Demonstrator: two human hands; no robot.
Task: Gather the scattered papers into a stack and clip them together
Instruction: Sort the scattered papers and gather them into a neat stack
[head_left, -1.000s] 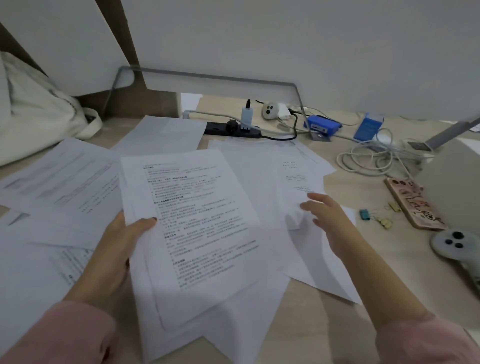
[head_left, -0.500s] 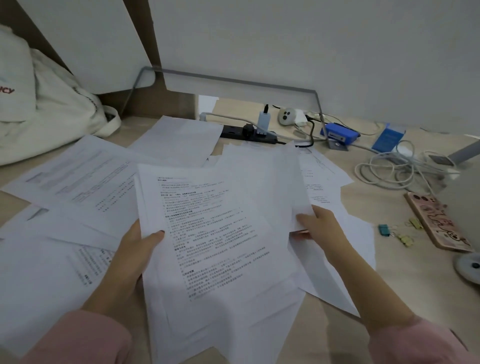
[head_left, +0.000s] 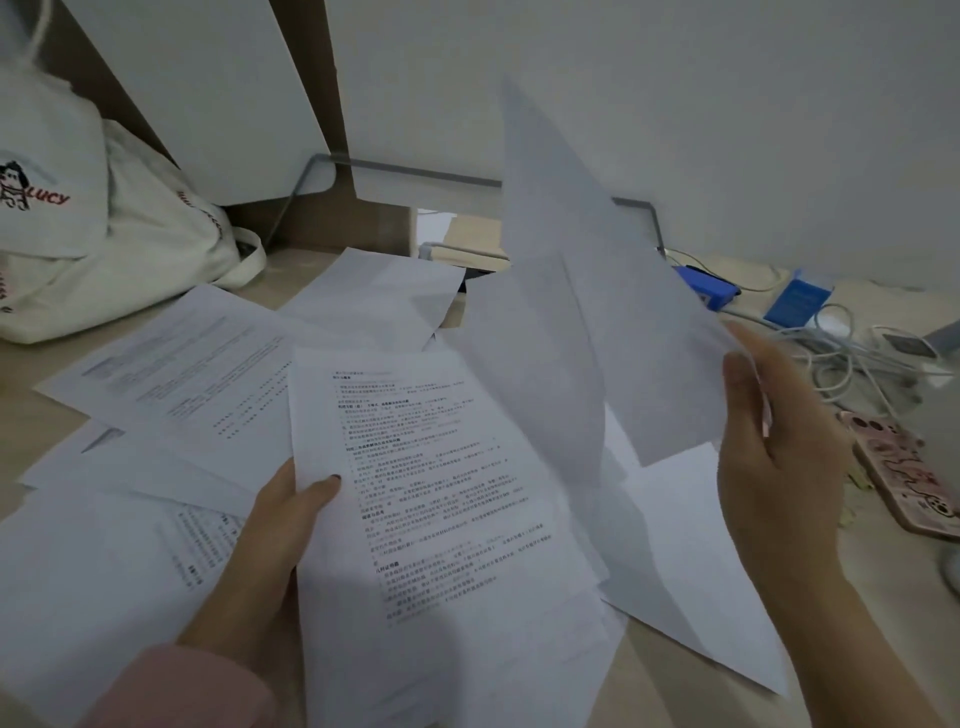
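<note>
White printed papers lie scattered over the wooden desk (head_left: 883, 613). My left hand (head_left: 280, 525) grips the left edge of a small stack of papers (head_left: 441, 519), thumb on the top printed sheet. My right hand (head_left: 774, 441) holds a sheet (head_left: 597, 291) by its right edge, lifted and tilted up above the desk. More loose sheets (head_left: 182, 379) lie to the left, one sheet (head_left: 379, 291) at the back and another (head_left: 691, 571) under the right hand. No clips show; my right hand covers their spot.
A cream tote bag (head_left: 119, 244) sits at the back left. Blue boxes (head_left: 795, 306), tangled white cables (head_left: 852, 358) and a pink phone (head_left: 904, 473) lie at the right. White panels and a metal frame (head_left: 415, 174) stand behind.
My right hand took a sheet from the desk and raised it upright. The view shifted left and closer. My left hand kept its grip on the stack.
</note>
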